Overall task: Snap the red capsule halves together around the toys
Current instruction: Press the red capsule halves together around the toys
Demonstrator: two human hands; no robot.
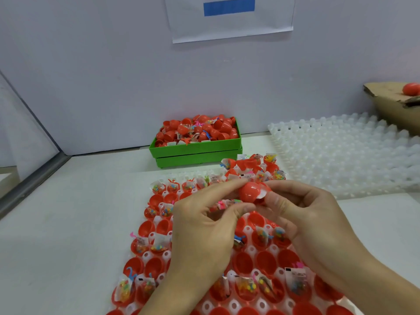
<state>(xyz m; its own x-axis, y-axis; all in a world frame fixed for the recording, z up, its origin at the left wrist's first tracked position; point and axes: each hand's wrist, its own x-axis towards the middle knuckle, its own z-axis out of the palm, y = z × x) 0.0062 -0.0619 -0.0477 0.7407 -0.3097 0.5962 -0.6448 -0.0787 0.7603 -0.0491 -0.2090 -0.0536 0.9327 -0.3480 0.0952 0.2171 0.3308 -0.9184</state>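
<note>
White table (68, 212) carries a green bin (195, 148) of red capsules at back, white tray (229, 305) w/ red halves in front, empty white tray (341, 155) right, cardboard box (393, 110) far right.

Cardboard box (391, 108) far right; paper sheet (229, 19) on wall.

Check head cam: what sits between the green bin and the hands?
In the head view, between the green bin and both hands, left hand and right hand: a strip of bare table, then tray rows with toy-filled red halves.

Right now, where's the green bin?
Head view, centre-back: the green bin sits against the wall, just behind the red capsule tray and left of the empty white tray.
</note>
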